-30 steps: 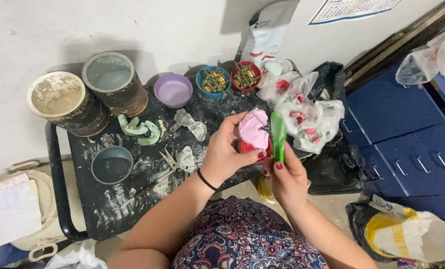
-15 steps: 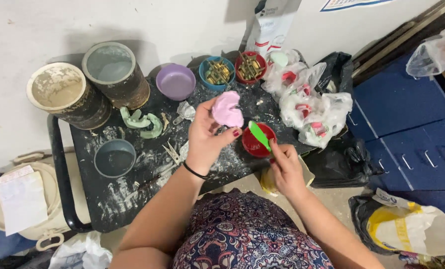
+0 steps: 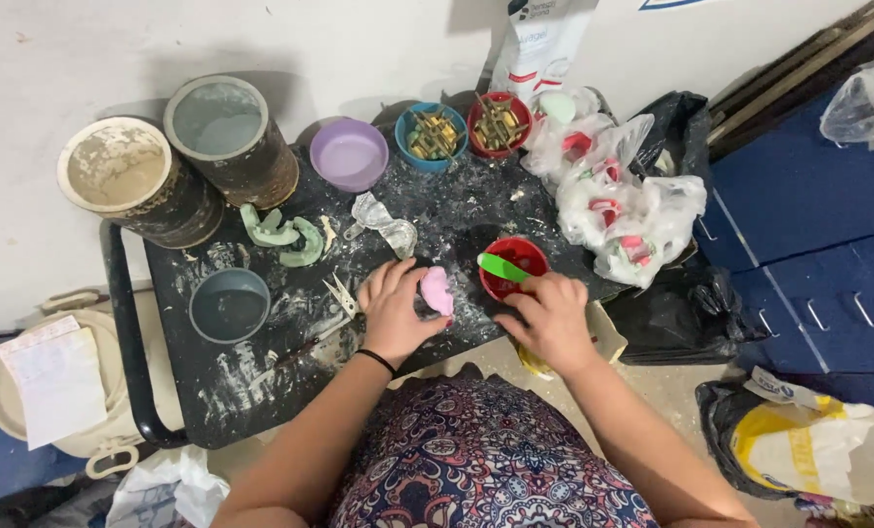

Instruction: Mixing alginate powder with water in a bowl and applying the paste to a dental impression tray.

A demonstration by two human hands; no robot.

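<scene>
Two hands, pink lump (image 3: 438, 289), green spatula (image 3: 502, 267)

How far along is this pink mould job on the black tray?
Done: two green casts lie finished on the tray. In hand: the left hand presses the pink mould down; the right hand holds a green spatula over the red bowl. Left: bagged moulds wait.

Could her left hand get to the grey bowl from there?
Probably yes. The left hand holds a pink lump, but only a clothespin lies between it and the grey bowl.
</scene>
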